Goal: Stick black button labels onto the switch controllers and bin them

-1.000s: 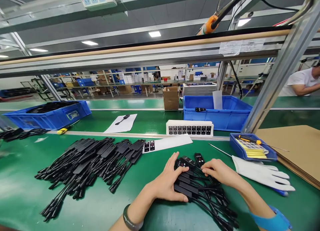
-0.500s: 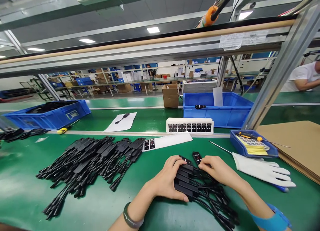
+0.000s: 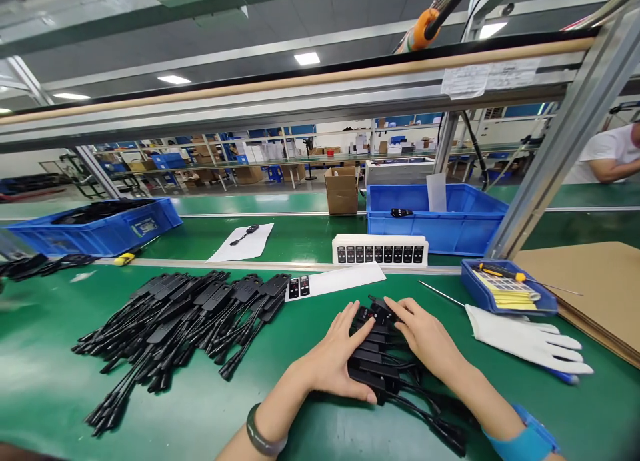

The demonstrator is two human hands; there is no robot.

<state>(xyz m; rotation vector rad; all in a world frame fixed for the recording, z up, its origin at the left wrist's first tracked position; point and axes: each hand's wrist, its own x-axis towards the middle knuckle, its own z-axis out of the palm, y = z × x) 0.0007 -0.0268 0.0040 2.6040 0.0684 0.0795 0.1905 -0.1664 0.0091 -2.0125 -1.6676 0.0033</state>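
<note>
My left hand [image 3: 336, 360] is spread along the left side of a row of black cabled modules [image 3: 367, 364], thumb at the near end and fingertips at the far end. My right hand [image 3: 429, 333] has index finger and thumb on the farthest black module [image 3: 383, 309], against the far end of the row. A printed label shows on a module by the left fingertips. Cables run from the row toward the lower right, partly under my right hand. A white label strip [image 3: 345, 280] with two black labels left on it lies beyond my hands.
A large heap of black cabled modules [image 3: 200, 308] lies at left. Behind stand a white label stack [image 3: 380, 241], a blue bin [image 3: 435, 224] and a carton [image 3: 341, 191]. White gloves [image 3: 525, 341], a screwdriver and a small blue tray [image 3: 507, 298] lie right. Another person sits far right.
My right hand has moved slightly left, bringing the labelled module from beside the row to its far end. My left hand keeps its place, with its fingers a little more spread.
</note>
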